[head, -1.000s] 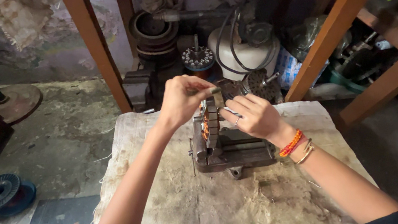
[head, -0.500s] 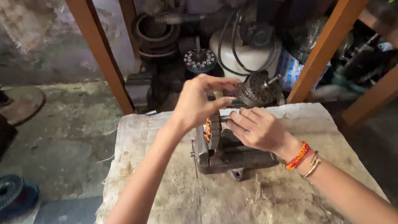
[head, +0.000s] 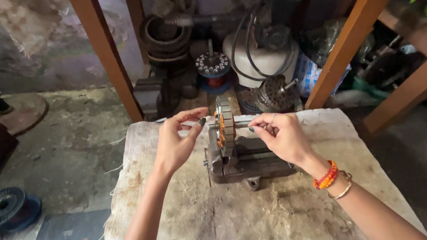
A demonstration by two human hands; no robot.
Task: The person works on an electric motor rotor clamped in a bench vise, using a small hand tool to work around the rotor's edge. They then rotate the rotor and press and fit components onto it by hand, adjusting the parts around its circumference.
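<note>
The stator core [head: 224,127] stands on edge in the bench vise [head: 245,159], a grey laminated ring with orange windings showing on its left face. My left hand [head: 175,143] hovers beside it, fingers loosely curled, empty. My right hand [head: 280,136] pinches the thin shaft [head: 241,124] sticking out.

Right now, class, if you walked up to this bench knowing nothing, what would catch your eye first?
First the ring-shaped stator core with orange windings, standing upright in the grey bench vise at the middle of the worn table. The left hand and right hand flank it, fingers pinched. Behind, a white motor housing stands among clutter.
</note>
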